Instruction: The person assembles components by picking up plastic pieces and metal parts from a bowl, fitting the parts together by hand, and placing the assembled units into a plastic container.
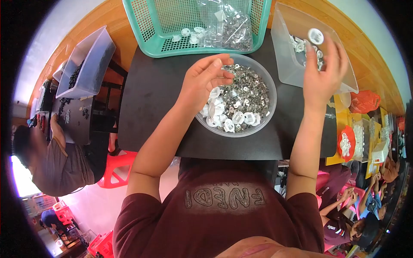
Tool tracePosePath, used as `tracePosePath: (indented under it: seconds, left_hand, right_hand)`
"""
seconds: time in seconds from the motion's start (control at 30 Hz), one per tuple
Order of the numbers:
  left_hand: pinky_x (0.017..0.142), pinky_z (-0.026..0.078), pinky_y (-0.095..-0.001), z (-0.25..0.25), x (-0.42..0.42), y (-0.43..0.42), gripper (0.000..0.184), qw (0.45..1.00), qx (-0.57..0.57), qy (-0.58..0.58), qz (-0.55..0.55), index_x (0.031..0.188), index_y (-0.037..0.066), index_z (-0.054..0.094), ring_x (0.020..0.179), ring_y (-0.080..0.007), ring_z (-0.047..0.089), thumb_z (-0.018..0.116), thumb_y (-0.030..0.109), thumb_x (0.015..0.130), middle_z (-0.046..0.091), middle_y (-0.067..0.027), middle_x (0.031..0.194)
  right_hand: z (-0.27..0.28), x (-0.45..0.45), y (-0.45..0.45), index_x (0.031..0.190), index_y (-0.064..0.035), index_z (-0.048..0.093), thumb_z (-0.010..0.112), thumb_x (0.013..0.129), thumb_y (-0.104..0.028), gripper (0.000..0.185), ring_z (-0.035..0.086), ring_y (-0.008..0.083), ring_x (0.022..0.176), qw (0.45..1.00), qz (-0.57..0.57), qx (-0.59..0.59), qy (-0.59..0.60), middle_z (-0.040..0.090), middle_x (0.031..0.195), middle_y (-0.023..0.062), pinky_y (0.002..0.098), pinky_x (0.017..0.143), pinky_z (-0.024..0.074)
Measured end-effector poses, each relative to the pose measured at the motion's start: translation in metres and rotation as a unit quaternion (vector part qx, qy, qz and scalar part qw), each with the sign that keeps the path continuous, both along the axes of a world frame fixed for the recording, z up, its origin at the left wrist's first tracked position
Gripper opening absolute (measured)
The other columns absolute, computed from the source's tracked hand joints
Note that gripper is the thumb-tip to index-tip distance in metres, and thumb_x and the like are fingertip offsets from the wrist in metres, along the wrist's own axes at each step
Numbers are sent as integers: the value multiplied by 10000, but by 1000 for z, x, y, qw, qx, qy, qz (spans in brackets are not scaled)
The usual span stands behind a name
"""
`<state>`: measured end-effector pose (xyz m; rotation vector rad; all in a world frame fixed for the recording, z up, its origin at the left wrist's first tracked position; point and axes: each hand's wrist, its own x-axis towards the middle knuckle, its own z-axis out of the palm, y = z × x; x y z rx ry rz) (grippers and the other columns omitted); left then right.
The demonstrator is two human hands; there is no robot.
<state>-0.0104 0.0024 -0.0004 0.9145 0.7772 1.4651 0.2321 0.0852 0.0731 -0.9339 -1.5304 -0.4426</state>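
Note:
My left hand (207, 81) hovers over the left part of a round clear bowl (272, 101). Its fingers are loosely curled and apart, with nothing visible in them. Many small grey metal-looking pieces (251, 86) fill the bowl, and larger white plastic parts (229, 125) lie along its left and front. My right hand (325, 71) is raised over a clear plastic bin (287, 71), fingers spread. A round white plastic part (315, 36) shows between thumb and index fingertips, seemingly loose of them. More white parts (297, 44) lie in the bin, partly hidden by the hand.
A green basket (148, 49) at the table's back holds a clear bag of small pieces (234, 32) and several white parts. Another bin (92, 64) with black pieces stands on the left table. Co-workers sit left and right; a red stool (116, 172) is at left.

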Motion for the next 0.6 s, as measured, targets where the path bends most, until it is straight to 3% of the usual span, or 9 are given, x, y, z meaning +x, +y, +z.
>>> tracePosePath:
  seconds: [0.07, 0.17, 0.23, 0.3, 0.37, 0.47, 0.53, 0.6]
  left_hand:
    - [826, 556, -343, -1, 0, 1, 349, 1000, -3, -16, 9, 1246, -26, 578, 915, -198, 643, 548, 219, 1000, 619, -138, 1187]
    - [798, 560, -335, -3, 1, 1, 323, 1000, -9, -7, 17, 1209, -23, 601, 892, -192, 643, 553, 216, 997, 632, -133, 1146]
    - [785, 559, -332, -4, 1, 2, 315, 999, -20, -7, 26, 1195, -22, 608, 874, -181, 639, 555, 216, 997, 637, -128, 1134]
    - [775, 556, -325, -1, 1, 1, 303, 999, -20, -7, 27, 1175, -23, 620, 860, -171, 635, 560, 212, 993, 645, -121, 1111]
    - [766, 553, -318, 1, 2, 0, 291, 999, -24, -9, 29, 1154, -24, 631, 846, -161, 632, 565, 207, 989, 653, -114, 1089]
    - [716, 506, -266, -4, -1, -3, 184, 990, 10, 140, -8, 956, 11, 714, 811, -121, 614, 654, 182, 927, 684, -57, 909]
    - [743, 513, -301, 7, 0, -7, 121, 917, 156, 360, -71, 916, 6, 701, 837, -154, 624, 716, 108, 854, 676, -76, 947]
    - [797, 497, -335, 15, 7, -15, 216, 848, 226, 465, -116, 914, 32, 712, 895, -207, 621, 798, 147, 753, 668, -67, 945]
  right_hand:
    - [1, 0, -5, 1071, -68, 695, 737, 829, -97, 248, 633, 234, 885, 999, 13, -2, 32, 646, 1051, 91, 338, 718, 523]
    - [-12, -11, -19, 994, -67, 707, 702, 849, -104, 149, 642, 239, 865, 945, 250, -213, -11, 671, 957, 79, 344, 740, 526]
    - [-27, -22, -20, 951, -66, 711, 676, 852, -138, 128, 650, 282, 880, 874, 290, -359, -152, 679, 936, 100, 383, 752, 524]
    - [-45, -30, -19, 939, -66, 713, 656, 842, -170, 154, 640, 330, 915, 825, 252, -417, -286, 672, 943, 131, 428, 785, 513]
    - [-56, -33, -18, 929, -63, 718, 654, 823, -162, 158, 638, 335, 921, 807, 244, -450, -295, 669, 916, 136, 441, 798, 507]
    - [-67, -37, -17, 869, -31, 689, 653, 791, -129, 130, 631, 348, 912, 764, 270, -497, -309, 660, 896, 160, 448, 771, 497]
    - [-62, -38, -17, 850, -20, 671, 644, 788, -116, 118, 629, 352, 904, 754, 284, -509, -302, 658, 893, 163, 448, 766, 493]
    - [-64, -38, -13, 831, -8, 654, 635, 785, -104, 108, 626, 357, 895, 745, 298, -519, -296, 656, 890, 167, 448, 761, 490]
